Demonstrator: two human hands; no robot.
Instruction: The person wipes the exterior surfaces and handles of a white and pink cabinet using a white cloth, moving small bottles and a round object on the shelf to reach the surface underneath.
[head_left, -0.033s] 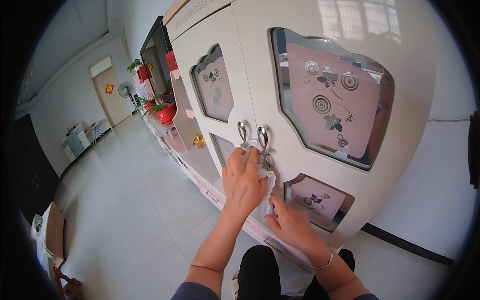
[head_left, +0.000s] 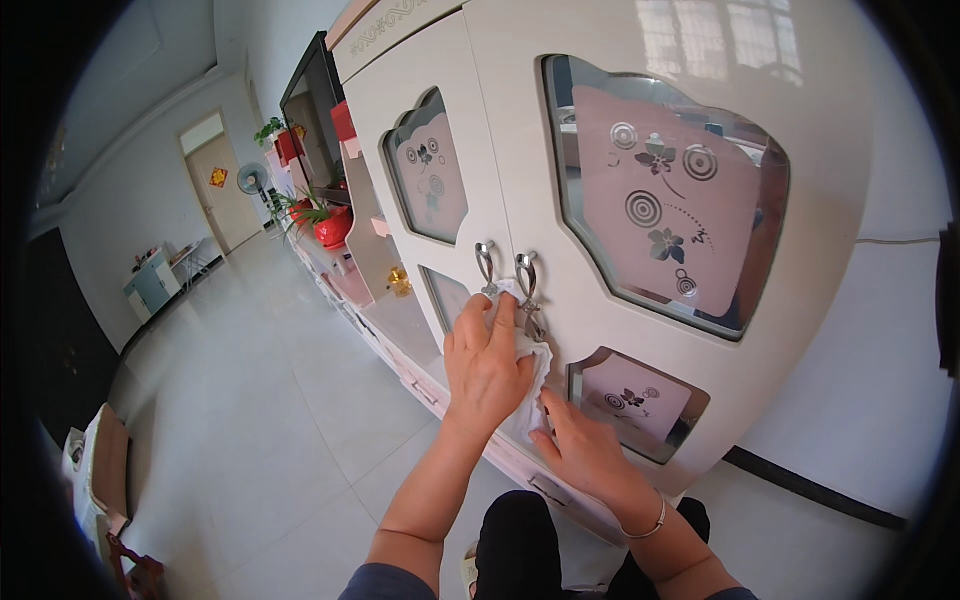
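Note:
A white cloth [head_left: 539,372] is bunched against the silver handles at the seam of a cream cabinet's double doors. My left hand [head_left: 485,365] presses the cloth with its fingers at the lower ends of the left handle [head_left: 485,262] and the right handle [head_left: 526,268]. Lower and to the right, my right hand [head_left: 588,448] has its fingers closed on the hanging end of the cloth; its fingertips are partly hidden. Both doors are closed. The right door [head_left: 520,190] holds pink patterned glass panels [head_left: 665,200].
Left of the doors, a low shelf unit [head_left: 400,330] carries a yellow ornament [head_left: 399,281] and a red plant pot [head_left: 333,230]. A television [head_left: 313,120] and a standing fan [head_left: 253,180] are farther back. Tiled floor [head_left: 260,380] stretches left; my knees [head_left: 520,545] are below.

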